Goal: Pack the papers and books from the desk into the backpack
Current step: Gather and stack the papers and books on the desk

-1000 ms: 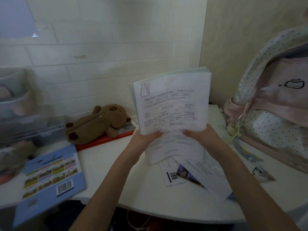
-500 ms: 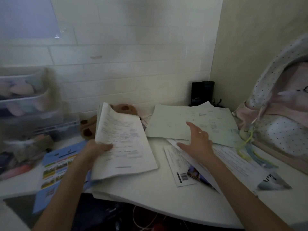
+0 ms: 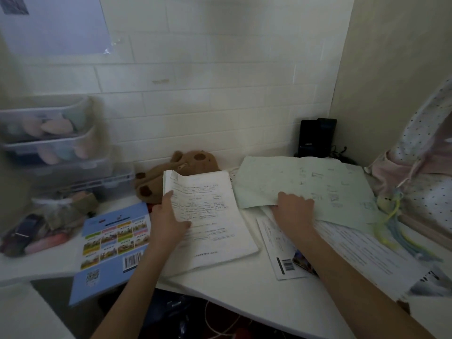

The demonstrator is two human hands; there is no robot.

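Papers lie across the white desk (image 3: 244, 297) in several lots; a stapled white stack (image 3: 215, 223) sits at the middle, its left edge overlapping a blue book (image 3: 110, 243) that hangs over the desk's front edge; the left hand (image 3: 171, 221) holds the stack by its left side, thumb on the printed top page; a large pale green sheet (image 3: 318, 184) lies to the right, over more printed sheets (image 3: 354, 243) and a barcoded booklet (image 3: 278, 250); the right hand (image 3: 293, 209) has its fingers curled at the green sheet's near edge, though whether they pinch it I cannot tell; the dotted pink backpack (image 3: 425, 167) stands at the far right; a brown plush toy (image 3: 171, 172) lies behind the stack
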